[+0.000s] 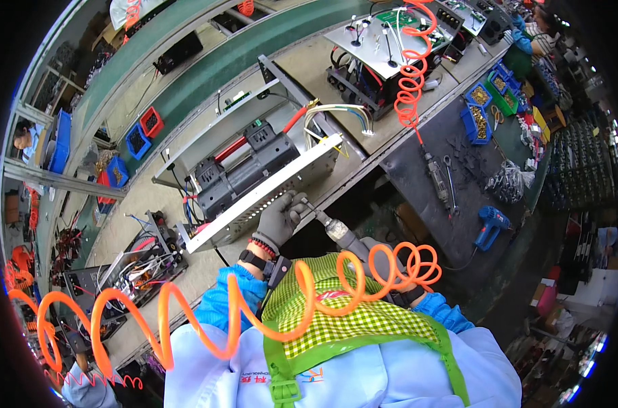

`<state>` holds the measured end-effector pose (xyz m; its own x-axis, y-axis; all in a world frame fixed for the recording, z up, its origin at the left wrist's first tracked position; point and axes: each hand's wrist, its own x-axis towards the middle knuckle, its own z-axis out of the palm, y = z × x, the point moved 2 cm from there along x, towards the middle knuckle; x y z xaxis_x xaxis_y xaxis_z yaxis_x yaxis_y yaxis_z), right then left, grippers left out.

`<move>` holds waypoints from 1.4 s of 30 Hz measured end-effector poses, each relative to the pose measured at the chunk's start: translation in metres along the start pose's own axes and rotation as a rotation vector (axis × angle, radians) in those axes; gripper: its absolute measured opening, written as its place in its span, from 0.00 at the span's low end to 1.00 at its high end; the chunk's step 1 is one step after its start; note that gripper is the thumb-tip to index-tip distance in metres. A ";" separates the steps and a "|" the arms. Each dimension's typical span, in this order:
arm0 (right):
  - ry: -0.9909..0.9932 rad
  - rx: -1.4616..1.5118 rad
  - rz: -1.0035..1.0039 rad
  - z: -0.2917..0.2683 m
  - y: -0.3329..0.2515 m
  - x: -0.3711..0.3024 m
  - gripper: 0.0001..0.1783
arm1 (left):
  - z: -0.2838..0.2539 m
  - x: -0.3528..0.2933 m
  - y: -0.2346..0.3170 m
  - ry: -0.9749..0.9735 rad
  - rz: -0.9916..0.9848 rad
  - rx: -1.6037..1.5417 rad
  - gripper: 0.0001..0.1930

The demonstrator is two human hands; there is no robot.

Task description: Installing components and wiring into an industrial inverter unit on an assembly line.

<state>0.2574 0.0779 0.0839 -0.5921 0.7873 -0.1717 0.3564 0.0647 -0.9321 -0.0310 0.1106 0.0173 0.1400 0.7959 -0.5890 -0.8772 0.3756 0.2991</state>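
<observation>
My left hand, in a grey glove, is against the perforated side of an open metal equipment case. Its fingers are curled together at the tip of a power screwdriver; whatever they pinch is too small to make out. The grey-gloved right hand grips the screwdriver by its body, pointing it toward the left fingers; the orange coiled hose partly covers this hand. Inside the case sits a black module with a red bar, and a bundle of pale wires comes out at its far right.
An orange coiled hose crosses low in front of me. On the dark mat to the right lie another screwdriver, a wrench and a blue heat gun. Blue bins hold small brass-coloured parts. Another open unit stands left.
</observation>
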 end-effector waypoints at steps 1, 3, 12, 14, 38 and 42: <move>-0.005 -0.002 0.001 0.002 0.002 -0.003 0.20 | 0.004 -0.004 -0.001 -0.010 0.013 0.023 0.14; 0.001 -0.024 0.003 0.002 -0.003 -0.002 0.20 | 0.009 -0.003 -0.001 -0.031 0.026 0.043 0.14; 0.036 -0.109 0.003 -0.001 -0.015 0.000 0.20 | 0.031 -0.014 0.003 -0.024 0.026 0.226 0.13; 0.025 -0.044 0.037 0.000 -0.002 0.000 0.20 | 0.028 -0.012 0.002 -0.048 -0.009 0.228 0.13; -0.095 -0.046 0.248 -0.001 -0.026 0.014 0.21 | 0.015 -0.021 0.016 -0.115 0.321 1.192 0.13; 0.040 -0.020 0.030 0.008 -0.002 0.005 0.21 | 0.019 -0.022 0.017 -0.126 0.257 0.919 0.15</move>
<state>0.2476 0.0766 0.0827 -0.5517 0.8129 -0.1864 0.3881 0.0524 -0.9201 -0.0406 0.1086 0.0494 0.0895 0.9308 -0.3545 -0.1933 0.3654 0.9106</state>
